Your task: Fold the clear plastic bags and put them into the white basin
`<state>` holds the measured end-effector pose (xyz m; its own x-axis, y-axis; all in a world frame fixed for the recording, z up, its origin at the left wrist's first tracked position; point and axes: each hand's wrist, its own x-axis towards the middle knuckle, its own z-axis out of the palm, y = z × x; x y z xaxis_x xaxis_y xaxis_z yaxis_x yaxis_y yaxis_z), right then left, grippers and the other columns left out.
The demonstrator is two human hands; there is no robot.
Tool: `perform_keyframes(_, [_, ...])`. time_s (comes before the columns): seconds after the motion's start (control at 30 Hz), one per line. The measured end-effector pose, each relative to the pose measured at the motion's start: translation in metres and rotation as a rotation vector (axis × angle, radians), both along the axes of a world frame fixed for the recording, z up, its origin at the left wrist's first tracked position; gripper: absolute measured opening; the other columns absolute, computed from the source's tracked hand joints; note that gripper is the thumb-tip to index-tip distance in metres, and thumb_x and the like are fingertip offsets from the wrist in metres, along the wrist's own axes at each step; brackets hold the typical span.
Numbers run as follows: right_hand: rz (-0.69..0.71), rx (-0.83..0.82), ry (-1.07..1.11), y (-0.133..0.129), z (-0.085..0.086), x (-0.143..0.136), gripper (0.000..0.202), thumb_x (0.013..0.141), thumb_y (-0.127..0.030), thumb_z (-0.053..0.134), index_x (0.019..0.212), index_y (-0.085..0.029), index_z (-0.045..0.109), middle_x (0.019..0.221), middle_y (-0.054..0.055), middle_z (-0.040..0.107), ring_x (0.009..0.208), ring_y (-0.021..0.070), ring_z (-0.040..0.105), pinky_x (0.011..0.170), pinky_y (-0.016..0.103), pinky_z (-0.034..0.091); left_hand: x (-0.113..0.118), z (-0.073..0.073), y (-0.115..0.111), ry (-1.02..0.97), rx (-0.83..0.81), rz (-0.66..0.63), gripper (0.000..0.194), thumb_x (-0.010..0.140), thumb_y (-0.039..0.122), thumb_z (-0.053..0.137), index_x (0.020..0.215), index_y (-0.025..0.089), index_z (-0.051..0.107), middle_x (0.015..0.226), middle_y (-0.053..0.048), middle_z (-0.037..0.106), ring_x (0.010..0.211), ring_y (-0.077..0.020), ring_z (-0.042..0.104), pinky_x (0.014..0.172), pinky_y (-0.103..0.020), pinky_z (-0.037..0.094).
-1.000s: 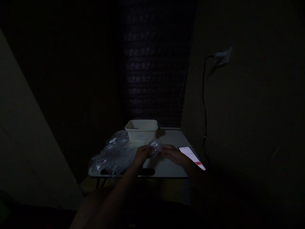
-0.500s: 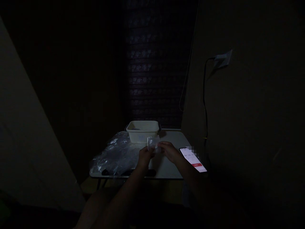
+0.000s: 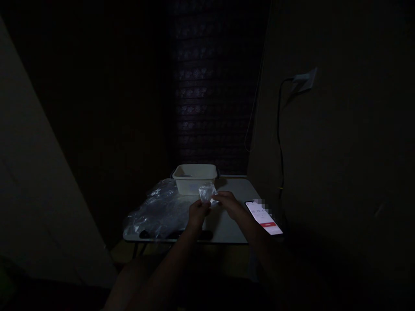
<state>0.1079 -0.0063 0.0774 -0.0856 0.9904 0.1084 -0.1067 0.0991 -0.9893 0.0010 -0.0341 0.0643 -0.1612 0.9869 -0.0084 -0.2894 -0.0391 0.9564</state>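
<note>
Between my hands is a small clear plastic bag, held up in front of a white plastic tub. My left hand is closed on the bag's lower edge, thumb and fingers together. From the right, my right hand pinches the side of the same bag. Whether anything lies inside the bag is too dark to tell. A loose heap of clear plastic spreads over the table to the left of my left hand.
The small white table stands below a dark blind. A lit phone lies at the right table edge, beside my right forearm. A black cord hangs from a wall socket.
The bag in my hands has changed shape, looking more crumpled and catching more light. Both hands stay in nearly the same place and keep their hold.
</note>
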Motion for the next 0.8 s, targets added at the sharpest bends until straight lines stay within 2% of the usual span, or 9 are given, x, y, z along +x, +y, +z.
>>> perform_keyframes(0.1, [-0.069, 0.023, -0.003, 0.001, 0.006, 0.000, 0.014, 0.043, -0.024, 0.057, 0.047, -0.014, 0.049, 0.042, -0.006, 0.044, 0.042, 0.0061, 0.038, 0.043, 0.020, 0.027, 0.000, -0.001, 0.001, 0.016, -0.004, 0.024, 0.012, 0.045, 0.018, 0.057, 0.053, 0.011, 0.052, 0.042, 0.003, 0.047, 0.040, -0.0064, 0.045, 0.043, -0.020, 0.037])
perform_keyframes(0.4, [-0.270, 0.074, -0.092, 0.014, 0.011, 0.003, 0.014, 0.042, -0.027, 0.057, 0.047, -0.014, 0.052, 0.046, -0.003, 0.050, 0.049, 0.0100, 0.044, 0.047, 0.022, 0.030, 0.001, -0.003, -0.003, 0.032, 0.019, 0.021, 0.011, 0.048, 0.015, 0.053, 0.059, 0.012, 0.052, 0.052, 0.002, 0.052, 0.044, -0.0066, 0.048, 0.048, -0.021, 0.039])
perform_keyframes(0.6, [-0.304, 0.114, -0.118, 0.019, 0.010, 0.006, 0.014, 0.044, -0.028, 0.056, 0.046, -0.015, 0.052, 0.046, -0.002, 0.050, 0.049, 0.0112, 0.045, 0.047, 0.023, 0.031, 0.002, -0.004, -0.003, 0.072, 0.013, 0.036, 0.013, 0.047, 0.018, 0.055, 0.058, 0.012, 0.054, 0.052, 0.000, 0.053, 0.047, -0.0083, 0.049, 0.049, -0.023, 0.040])
perform_keyframes(0.8, [-0.319, 0.081, -0.092, 0.017, 0.012, 0.007, 0.013, 0.042, -0.026, 0.056, 0.046, -0.015, 0.051, 0.046, -0.002, 0.049, 0.049, 0.0110, 0.045, 0.046, 0.023, 0.031, 0.002, -0.005, -0.002, 0.109, 0.010, 0.035, 0.011, 0.049, 0.016, 0.053, 0.059, 0.012, 0.053, 0.051, 0.001, 0.052, 0.043, -0.0072, 0.048, 0.047, -0.022, 0.040])
